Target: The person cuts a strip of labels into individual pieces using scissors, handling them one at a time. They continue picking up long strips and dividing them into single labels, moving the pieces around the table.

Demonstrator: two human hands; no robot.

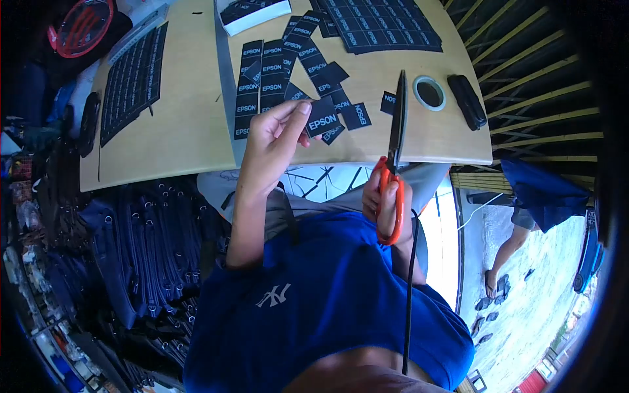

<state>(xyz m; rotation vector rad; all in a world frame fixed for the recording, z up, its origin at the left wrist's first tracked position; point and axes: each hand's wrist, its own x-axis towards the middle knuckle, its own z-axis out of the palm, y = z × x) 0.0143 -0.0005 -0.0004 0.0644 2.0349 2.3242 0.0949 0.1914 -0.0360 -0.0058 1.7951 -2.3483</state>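
Between the thumb and fingers of my left hand (pixel 278 134) is a black EPSON label (pixel 322 118), held above the table's near edge. My right hand (pixel 388 203) grips orange-handled scissors (pixel 397 131) by their loops, blades pointing up and away from me. The blades look closed or nearly so. Beyond my left hand lie several strips of EPSON labels (pixel 274 69), some overlapping. Cut single labels (pixel 357 116) rest near the held one. Another small label (pixel 389 101) sits just left of the scissor blades, partly hidden by them.
Uncut label sheets (pixel 383 25) are stacked at the back right, and another sheet (pixel 134 82) lies left. A white box (pixel 255 16) stands at the back. A tape roll (pixel 429 93) and black case (pixel 466 101) lie right. Dark straps (pixel 154 255) hang below left. A person's leg (pixel 510 252) shows right.
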